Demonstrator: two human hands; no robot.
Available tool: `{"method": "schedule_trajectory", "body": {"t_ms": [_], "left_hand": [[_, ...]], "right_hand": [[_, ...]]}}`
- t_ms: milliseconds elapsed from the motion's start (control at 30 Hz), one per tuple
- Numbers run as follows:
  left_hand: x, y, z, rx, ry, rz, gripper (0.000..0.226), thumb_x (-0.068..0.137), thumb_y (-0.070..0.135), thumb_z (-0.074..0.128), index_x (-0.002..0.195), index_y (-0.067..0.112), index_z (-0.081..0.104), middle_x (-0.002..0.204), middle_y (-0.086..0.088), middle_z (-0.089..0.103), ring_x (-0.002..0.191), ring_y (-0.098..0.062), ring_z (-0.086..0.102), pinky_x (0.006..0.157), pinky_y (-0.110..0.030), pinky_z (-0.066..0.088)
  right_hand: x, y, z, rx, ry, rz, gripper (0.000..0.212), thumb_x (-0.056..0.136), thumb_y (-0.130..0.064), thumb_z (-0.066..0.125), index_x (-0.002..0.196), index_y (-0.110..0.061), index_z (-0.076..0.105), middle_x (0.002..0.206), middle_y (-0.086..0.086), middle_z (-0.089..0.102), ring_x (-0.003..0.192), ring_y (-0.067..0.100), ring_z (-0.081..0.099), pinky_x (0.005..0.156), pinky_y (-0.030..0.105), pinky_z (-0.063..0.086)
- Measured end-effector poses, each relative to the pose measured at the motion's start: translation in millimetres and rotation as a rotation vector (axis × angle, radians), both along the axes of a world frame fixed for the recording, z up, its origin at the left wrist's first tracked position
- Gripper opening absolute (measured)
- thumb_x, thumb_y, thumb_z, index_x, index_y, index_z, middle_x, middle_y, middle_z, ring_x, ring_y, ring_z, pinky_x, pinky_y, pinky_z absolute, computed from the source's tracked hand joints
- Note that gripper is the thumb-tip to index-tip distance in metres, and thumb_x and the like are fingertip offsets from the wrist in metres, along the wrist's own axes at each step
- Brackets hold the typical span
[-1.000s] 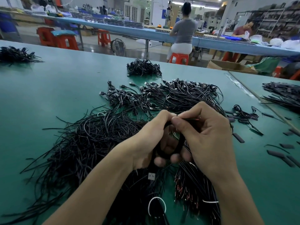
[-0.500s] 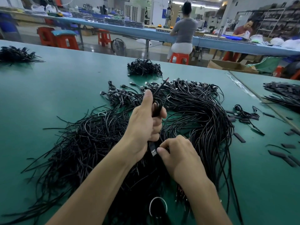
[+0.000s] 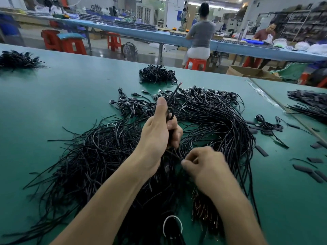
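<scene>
Cable (image 3: pixel 170 114) first: one black cable, wound into a small loop inside the left hand (image 3: pixel 157 133), right above the middle of the big heap of black cables (image 3: pixel 217 124). Its stripped tail, showing a bit of red, pokes up past the raised thumb, and what looks like its plug (image 3: pixel 166 168) hangs below the palm. The left fingers are curled tight round the loop. Just on the near side of that hand, the right hand (image 3: pixel 207 165) sits low over the heap, fingertips pinched together on a thin strand (image 3: pixel 177 153). It's blurred, so I can't tell whether that strand belongs to the held cable or to the heap.

That's my worry. If the pinched strand is a neighbouring lead, pulling it would drag a tangle out of the heap and knot it into the loop. A slack left grip would let the loop spring open and the tail whip free. The hanging plug could snag among the leads under it.

Beyond the heap sits a small bundle (image 3: pixel 157 74) of cables. Right of the heap lie short black sleeve pieces (image 3: pixel 261 150), and at its near edge a white tie loop (image 3: pixel 172 216). A forearm swept across could scatter those.
</scene>
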State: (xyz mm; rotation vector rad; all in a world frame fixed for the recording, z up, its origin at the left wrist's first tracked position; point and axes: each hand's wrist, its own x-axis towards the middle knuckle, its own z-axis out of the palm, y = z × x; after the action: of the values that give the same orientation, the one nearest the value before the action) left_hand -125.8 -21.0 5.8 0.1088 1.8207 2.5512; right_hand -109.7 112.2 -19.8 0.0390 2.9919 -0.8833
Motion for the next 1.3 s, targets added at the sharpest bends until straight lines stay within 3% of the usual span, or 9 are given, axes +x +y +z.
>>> {"method": "schedule_trajectory", "body": {"t_ms": [100, 200, 500, 633, 767, 967, 1067, 1133, 1300], "left_hand": [[6, 3, 3, -0.062, 0.051, -0.107, 0.062, 0.093, 0.070, 0.028, 0.050, 0.027, 0.041, 0.047, 0.008, 0.035, 0.036, -0.008, 0.025, 0.033, -0.017, 0.022], [13, 11, 4, -0.211, 0.099, -0.215, 0.068, 0.095, 0.070, 0.015, 0.052, 0.024, 0.041, 0.045, 0.010, 0.033, 0.034, -0.006, 0.025, 0.034, -0.016, 0.023], [17, 15, 7, -0.311, 0.269, -0.120, 0.051, 0.101, 0.032, 0.041, 0.054, 0.031, 0.060, 0.042, 0.016, 0.042, 0.033, 0.001, 0.036, 0.040, -0.009, 0.028], [16, 14, 8, -0.159, 0.212, -0.084, 0.022, 0.104, 0.024, 0.044, 0.086, 0.015, 0.052, 0.045, 0.012, 0.039, 0.033, 0.000, 0.030, 0.034, -0.013, 0.025], [17, 14, 9, -0.115, 0.266, -0.078, 0.043, 0.109, 0.027, 0.030, 0.110, 0.003, 0.066, 0.040, 0.012, 0.044, 0.031, 0.001, 0.032, 0.034, -0.011, 0.025], [9, 15, 3, -0.067, 0.175, 0.078, 0.061, 0.106, 0.041, 0.034, 0.063, 0.002, 0.053, 0.042, 0.010, 0.043, 0.033, -0.002, 0.035, 0.036, -0.015, 0.027], [2, 10, -3, -0.258, 0.107, 0.157, 0.066, 0.103, 0.048, 0.040, 0.044, 0.019, 0.040, 0.042, 0.008, 0.032, 0.037, -0.011, 0.026, 0.040, -0.022, 0.022], [0, 7, -4, -0.244, -0.029, 0.074, 0.067, 0.103, 0.048, 0.043, 0.042, 0.021, 0.039, 0.040, 0.008, 0.032, 0.033, -0.009, 0.025, 0.038, -0.017, 0.023], [1, -1, -2, -0.180, -0.317, -0.249, 0.060, 0.103, 0.041, 0.045, 0.047, 0.022, 0.043, 0.044, 0.005, 0.029, 0.032, -0.006, 0.022, 0.037, -0.010, 0.020]], "right_hand": [[4, 18, 20, -0.179, 0.265, -0.063, 0.013, 0.088, -0.031, 0.074, 0.076, -0.031, 0.068, 0.068, -0.016, 0.064, 0.062, -0.006, 0.063, 0.051, 0.004, 0.043], [9, 24, 37, -0.364, 0.548, -0.093, 0.011, 0.081, -0.027, 0.080, 0.074, -0.029, 0.073, 0.060, -0.017, 0.066, 0.064, -0.007, 0.063, 0.060, 0.002, 0.043], [14, 21, 48, -0.428, 0.595, 0.107, 0.025, 0.079, -0.011, 0.078, 0.076, -0.035, 0.074, 0.073, -0.018, 0.070, 0.066, 0.004, 0.065, 0.058, 0.007, 0.044], [16, 23, 51, -0.464, 0.579, 0.210, 0.033, 0.079, -0.008, 0.080, 0.080, -0.040, 0.073, 0.078, -0.016, 0.070, 0.073, 0.005, 0.066, 0.063, 0.009, 0.047], [19, 20, 53, -0.370, 0.530, 0.288, 0.034, 0.080, -0.009, 0.079, 0.080, -0.042, 0.073, 0.080, -0.016, 0.067, 0.078, 0.000, 0.063, 0.066, 0.005, 0.042], [21, 9, 48, -0.217, 0.578, 0.305, 0.012, 0.084, -0.011, 0.077, 0.088, -0.022, 0.077, 0.084, -0.015, 0.061, 0.080, 0.000, 0.058, 0.069, 0.005, 0.040], [23, -1, 45, -0.115, 0.555, 0.355, 0.007, 0.092, -0.019, 0.067, 0.092, -0.024, 0.071, 0.088, -0.016, 0.054, 0.081, 0.005, 0.056, 0.070, 0.022, 0.048], [24, -5, 44, -0.073, 0.544, 0.377, 0.008, 0.095, -0.021, 0.062, 0.093, -0.021, 0.069, 0.088, -0.013, 0.051, 0.079, 0.008, 0.053, 0.069, 0.035, 0.050], [29, -4, 49, 0.045, 0.588, 0.387, 0.007, 0.090, -0.022, 0.068, 0.084, -0.019, 0.069, 0.092, -0.010, 0.049, 0.089, 0.010, 0.048, 0.072, 0.024, 0.043]]}}
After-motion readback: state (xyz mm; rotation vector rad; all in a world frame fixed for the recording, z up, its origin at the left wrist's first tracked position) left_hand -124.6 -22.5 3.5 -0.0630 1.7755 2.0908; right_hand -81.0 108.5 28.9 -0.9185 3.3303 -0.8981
